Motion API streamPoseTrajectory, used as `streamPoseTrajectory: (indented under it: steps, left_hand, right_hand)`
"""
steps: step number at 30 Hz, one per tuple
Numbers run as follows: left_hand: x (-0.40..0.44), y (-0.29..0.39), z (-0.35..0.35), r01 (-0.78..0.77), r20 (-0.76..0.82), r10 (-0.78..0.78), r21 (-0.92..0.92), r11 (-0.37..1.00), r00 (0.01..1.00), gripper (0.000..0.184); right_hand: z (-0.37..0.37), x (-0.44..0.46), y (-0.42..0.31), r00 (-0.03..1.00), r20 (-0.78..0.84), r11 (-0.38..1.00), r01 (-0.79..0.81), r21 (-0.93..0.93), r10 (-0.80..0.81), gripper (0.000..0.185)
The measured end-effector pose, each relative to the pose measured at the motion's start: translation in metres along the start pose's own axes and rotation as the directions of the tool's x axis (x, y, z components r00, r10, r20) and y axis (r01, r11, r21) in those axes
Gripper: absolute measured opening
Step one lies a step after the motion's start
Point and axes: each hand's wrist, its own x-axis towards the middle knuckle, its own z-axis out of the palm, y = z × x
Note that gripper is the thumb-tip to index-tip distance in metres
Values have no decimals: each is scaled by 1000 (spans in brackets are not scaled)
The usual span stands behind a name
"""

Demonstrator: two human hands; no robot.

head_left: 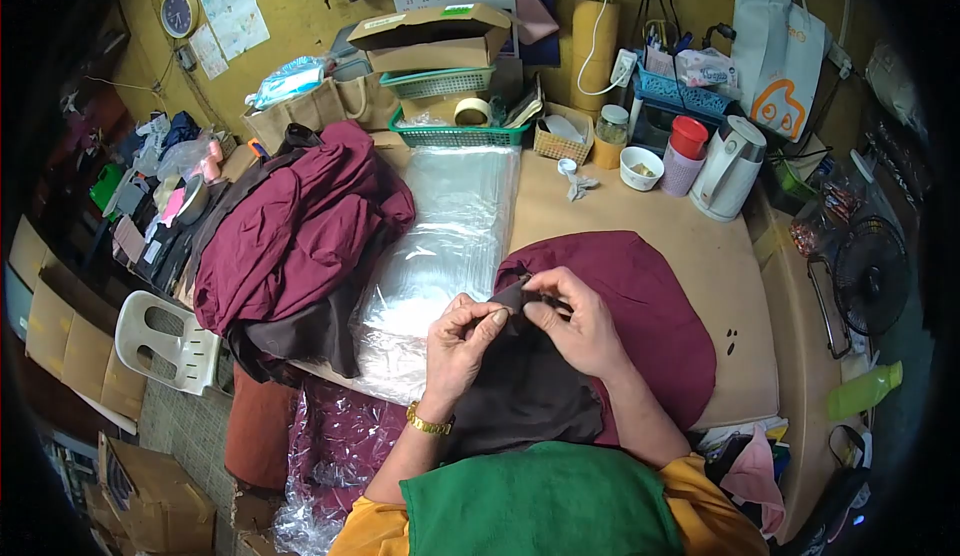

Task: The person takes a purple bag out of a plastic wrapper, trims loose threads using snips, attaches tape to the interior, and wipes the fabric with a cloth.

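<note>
Dark brown fabric (525, 396) lies over the table's front edge, with maroon fabric (640, 316) spread behind and to the right of it. My left hand (465, 336) pinches the upper edge of the dark fabric between thumb and fingers. Close beside it, my right hand (570, 318) has its thumb and index finger closed on the same raised edge. The fingertips are almost touching, and any small detail between them is too small to tell. A heap of maroon and dark garments (300, 226) sits to the left, apart from both hands.
Clear plastic bags (440, 226) lie between heap and hands. At the back stand green baskets (460, 134), a white bowl (641, 169), a red-lidded container (684, 151) and a kettle (729, 169). A white stool (170, 344) is at left, a black fan (870, 274) at right.
</note>
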Motion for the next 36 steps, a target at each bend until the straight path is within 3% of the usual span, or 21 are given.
streamPoseTrajectory:
  steps: [1,6,12,18,20,36]
  left_hand:
    - [-1,4,-1,36,24,-37,36,999,999,8]
    - [-1,8,-1,81,84,-85,51,995,993,4]
    - [1,7,-8,147,186,-135,-52,988,973,3]
    - [3,5,-8,229,282,-164,-212,950,945,9]
    - [2,8,-10,259,313,-180,-233,937,933,10]
    - [4,10,-15,320,407,-190,-281,905,894,11]
  right_hand:
    - [-1,-2,-4,999,35,989,34,-144,-30,28]
    - [-11,0,-11,991,134,966,13,-259,23,24]
    - [-16,4,-4,970,234,987,-34,-154,70,21]
    - [-16,9,9,942,320,985,-140,97,103,21]
    - [-18,10,13,906,415,963,-179,202,82,22]
    - [-20,13,18,881,470,969,-157,192,50,24]
